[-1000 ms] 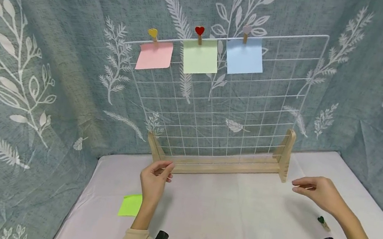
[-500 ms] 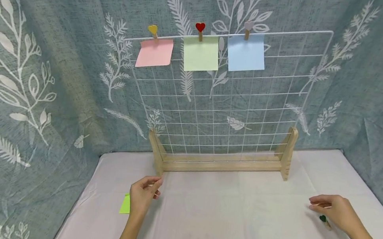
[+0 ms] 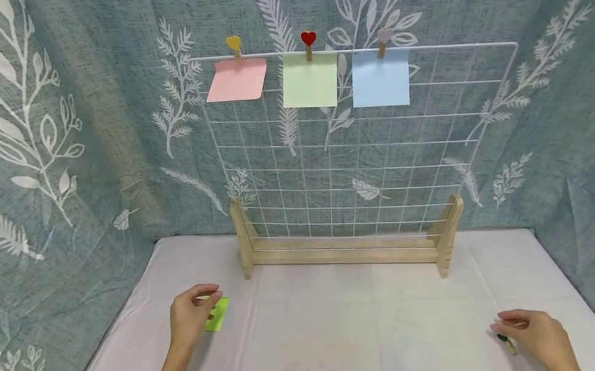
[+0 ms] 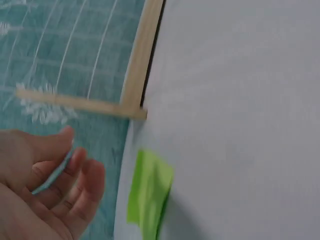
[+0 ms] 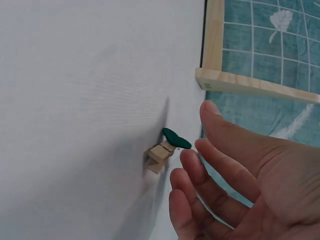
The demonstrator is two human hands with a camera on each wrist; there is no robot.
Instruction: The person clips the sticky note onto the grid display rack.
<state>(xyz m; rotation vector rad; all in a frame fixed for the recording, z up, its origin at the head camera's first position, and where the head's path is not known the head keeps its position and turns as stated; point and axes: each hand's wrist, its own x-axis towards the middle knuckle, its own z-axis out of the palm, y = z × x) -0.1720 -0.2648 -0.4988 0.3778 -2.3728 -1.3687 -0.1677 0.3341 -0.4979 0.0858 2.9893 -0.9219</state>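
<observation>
My left hand [image 3: 189,314] hovers by a bright green sticky note [image 3: 218,314] on the table, overlapping its left side in the head view. Its fingers are loosely bent and hold nothing; the left wrist view shows the note [image 4: 149,187] apart from the fingertips. On the right, a small wooden clothespin [image 5: 159,156] with a dark green heart [image 5: 176,138] lies on the table. My right hand [image 3: 538,336] is just over it, fingers loosely bent, thumb and fingertips apart with nothing between them.
A white wire grid [image 3: 360,150] stands in a wooden base [image 3: 344,258] at the back. Pink [image 3: 238,80], pale green [image 3: 310,80] and blue [image 3: 381,79] notes hang from its top bar under heart clothespins. A patterned curtain [image 3: 97,93] surrounds the white table [image 3: 323,337].
My left hand has moved left and toward me, uncovering the note's right side. The right hand has moved right and toward me, over the clothespin. The head view has shifted slightly.
</observation>
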